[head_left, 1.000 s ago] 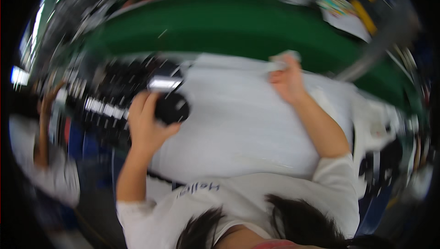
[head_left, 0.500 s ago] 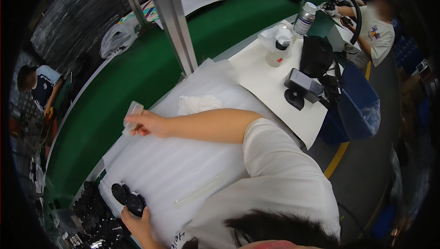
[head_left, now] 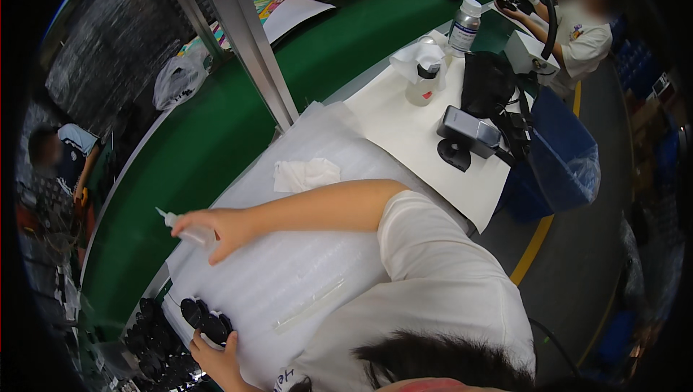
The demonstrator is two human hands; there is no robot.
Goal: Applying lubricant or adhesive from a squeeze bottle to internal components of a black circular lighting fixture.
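My right hand (head_left: 234, 229) is around a small translucent squeeze bottle (head_left: 193, 234) with a thin nozzle. The bottle is tilted, nozzle toward the upper left, over the left edge of the foam-covered worktop. Its body shows between my thumb and fingers. At the lower left, my left hand (head_left: 215, 359) has its thumb and fingertips on a glossy black part (head_left: 215, 327) with rounded lobes, whose exact kind I cannot tell. A pile of black parts (head_left: 150, 345) sits just left of that hand. A crumpled white cloth (head_left: 307, 175) lies beyond my right forearm.
White foam sheet (head_left: 289, 269) covers the worktop, with a clear strip (head_left: 310, 307) on it. A green conveyor (head_left: 180, 154) curves behind a metal post (head_left: 249, 45). At right stand a wash bottle (head_left: 422, 89), a silver bottle (head_left: 464, 27), a black pouch (head_left: 487, 85) and a blue bin (head_left: 559, 154).
My right hand has lowered slightly and turned, so the squeeze bottle's nozzle points to the upper left and my thumb is extended. My left hand stays at the black part. The view shifted slightly.
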